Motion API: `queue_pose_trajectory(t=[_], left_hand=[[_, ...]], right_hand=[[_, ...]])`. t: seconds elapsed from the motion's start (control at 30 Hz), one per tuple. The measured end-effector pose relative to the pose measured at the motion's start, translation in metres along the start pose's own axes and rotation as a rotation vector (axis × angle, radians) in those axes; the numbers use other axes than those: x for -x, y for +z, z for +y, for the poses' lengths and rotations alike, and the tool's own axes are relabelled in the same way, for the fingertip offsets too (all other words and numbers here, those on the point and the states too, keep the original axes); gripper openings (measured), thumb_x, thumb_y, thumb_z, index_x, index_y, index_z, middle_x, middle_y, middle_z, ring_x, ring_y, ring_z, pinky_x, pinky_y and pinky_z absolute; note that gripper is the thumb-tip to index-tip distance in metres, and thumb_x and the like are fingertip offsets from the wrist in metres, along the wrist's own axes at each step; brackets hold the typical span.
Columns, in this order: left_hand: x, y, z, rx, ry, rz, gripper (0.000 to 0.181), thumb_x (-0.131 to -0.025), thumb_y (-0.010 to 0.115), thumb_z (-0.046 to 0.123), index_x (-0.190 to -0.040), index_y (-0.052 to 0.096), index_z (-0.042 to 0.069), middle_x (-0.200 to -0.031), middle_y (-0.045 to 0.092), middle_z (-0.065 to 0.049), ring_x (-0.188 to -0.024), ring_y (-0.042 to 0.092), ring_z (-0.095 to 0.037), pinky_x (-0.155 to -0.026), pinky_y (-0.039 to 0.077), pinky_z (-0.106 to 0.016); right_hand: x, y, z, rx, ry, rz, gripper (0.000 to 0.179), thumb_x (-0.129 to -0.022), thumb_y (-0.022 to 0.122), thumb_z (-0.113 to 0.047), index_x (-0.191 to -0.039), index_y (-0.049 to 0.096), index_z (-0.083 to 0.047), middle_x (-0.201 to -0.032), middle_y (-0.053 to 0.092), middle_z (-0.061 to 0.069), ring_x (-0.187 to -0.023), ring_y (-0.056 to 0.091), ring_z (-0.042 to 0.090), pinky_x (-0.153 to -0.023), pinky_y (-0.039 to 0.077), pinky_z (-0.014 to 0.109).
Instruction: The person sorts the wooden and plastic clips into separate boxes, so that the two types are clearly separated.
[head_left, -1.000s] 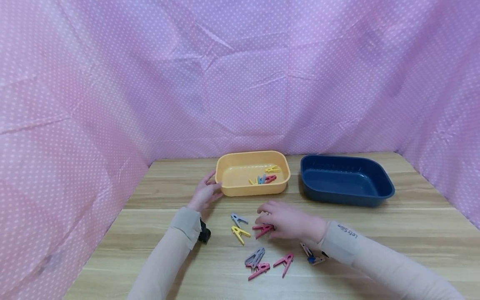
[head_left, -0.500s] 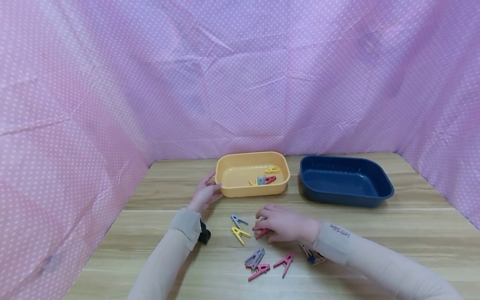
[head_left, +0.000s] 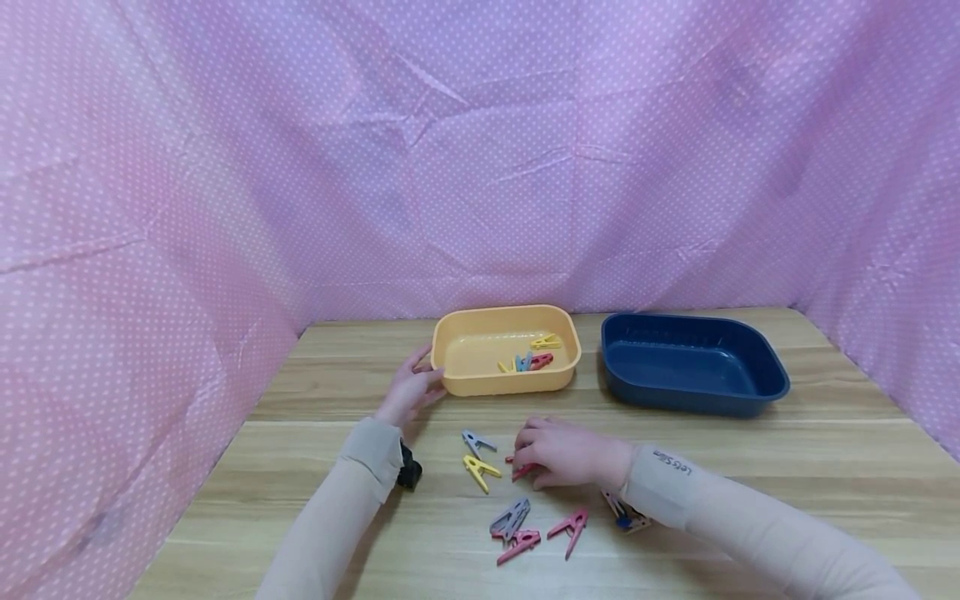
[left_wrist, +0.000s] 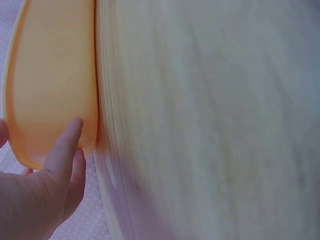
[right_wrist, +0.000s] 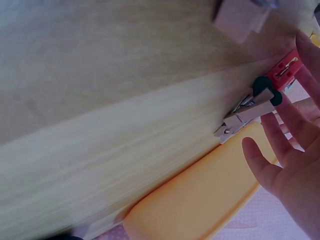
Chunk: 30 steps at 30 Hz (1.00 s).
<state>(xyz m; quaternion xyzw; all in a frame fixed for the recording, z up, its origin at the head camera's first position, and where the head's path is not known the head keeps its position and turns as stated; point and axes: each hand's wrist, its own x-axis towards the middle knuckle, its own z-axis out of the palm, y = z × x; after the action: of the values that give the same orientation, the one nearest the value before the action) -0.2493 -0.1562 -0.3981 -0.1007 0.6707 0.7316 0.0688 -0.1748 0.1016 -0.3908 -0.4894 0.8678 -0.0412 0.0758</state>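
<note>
My left hand [head_left: 407, 392] rests against the left end of the yellow tray [head_left: 506, 384], its fingers loosely extended along the wall. Inside that tray lie several clothespins, among them a yellow one [head_left: 546, 342] and a red one [head_left: 542, 361]. Over the table, my right hand [head_left: 573, 454] partly covers a red clothespin [head_left: 522, 472]. The right wrist view shows its fingers spread around this pin and a wooden clothespin [right_wrist: 242, 117] with a dark green ornament. A fingertip meets the green part; the thumb stands apart from it. No firm grip shows.
A dark blue tray [head_left: 690, 398] stands at the back right. Loose on the table are a grey-blue clothespin [head_left: 477, 441], a yellow clothespin [head_left: 480, 472], a grey clothespin [head_left: 512, 518], two pink clothespins [head_left: 570, 530] and a wooden clothespin [head_left: 626, 517]. Pink dotted cloth [head_left: 480, 208] hangs behind.
My right hand has shifted slightly nearer and to the left, covering more of the red clothespin. My left hand stays at the yellow tray.
</note>
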Motion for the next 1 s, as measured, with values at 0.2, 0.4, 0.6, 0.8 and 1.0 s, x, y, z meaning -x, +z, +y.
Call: queue_pose_trajectory(t=[0.2,0.4,0.6,0.8,1.0], left_hand=[[0.0002,-0.0009,-0.0009,-0.008,-0.004,0.001,0.061,-0.095,0.049,-0.002,-0.150,0.029,0.017,-0.135,0.040,-0.023,-0.110,0.053,-0.030,-0.102,0.045,-0.045],[0.0002,-0.0013,-0.0022,-0.012,-0.007,0.000,0.062,-0.095,0.049,-0.002,-0.150,0.029,0.017,-0.134,0.042,-0.023,-0.106,0.054,-0.028,-0.101,0.046,-0.044],[0.0008,-0.0017,-0.0022,-0.024,-0.004,0.001,0.062,-0.095,0.050,-0.001,-0.150,0.028,0.017,-0.136,0.042,-0.022,-0.109,0.054,-0.028,-0.101,0.046,-0.045],[0.0007,-0.0014,-0.0013,-0.021,-0.006,-0.006,0.062,-0.095,0.049,-0.001,-0.150,0.027,0.017,-0.139,0.040,-0.022,-0.117,0.050,-0.032,-0.102,0.045,-0.045],[0.0004,-0.0008,0.0003,-0.018,-0.011,-0.007,0.062,-0.095,0.049,-0.001,-0.150,0.028,0.018,-0.139,0.040,-0.021,-0.116,0.051,-0.031,-0.102,0.045,-0.044]], right_hand=[[-0.0022,0.0028,0.0013,0.015,-0.039,0.029,0.020,-0.083,0.073,-0.026,-0.103,0.070,-0.027,-0.107,0.063,-0.008,-0.105,0.052,0.012,-0.093,0.048,0.031],[-0.0037,0.0070,0.0029,0.064,-0.111,0.098,0.014,-0.086,0.070,-0.024,-0.099,0.072,-0.026,-0.100,0.065,-0.010,-0.100,0.054,0.010,-0.090,0.049,0.027],[-0.0052,0.0073,0.0013,0.082,-0.133,0.125,0.011,-0.088,0.067,-0.026,-0.098,0.073,-0.026,-0.094,0.065,-0.012,-0.097,0.054,0.008,-0.090,0.048,0.027],[-0.0065,0.0088,0.0013,0.108,-0.163,0.167,0.010,-0.087,0.069,-0.025,-0.095,0.074,-0.024,-0.091,0.065,-0.011,-0.095,0.054,0.009,-0.088,0.049,0.026],[-0.0072,0.0069,0.0008,0.096,-0.157,0.164,0.009,-0.087,0.069,-0.023,-0.095,0.074,-0.023,-0.093,0.066,-0.010,-0.095,0.054,0.009,-0.088,0.049,0.025]])
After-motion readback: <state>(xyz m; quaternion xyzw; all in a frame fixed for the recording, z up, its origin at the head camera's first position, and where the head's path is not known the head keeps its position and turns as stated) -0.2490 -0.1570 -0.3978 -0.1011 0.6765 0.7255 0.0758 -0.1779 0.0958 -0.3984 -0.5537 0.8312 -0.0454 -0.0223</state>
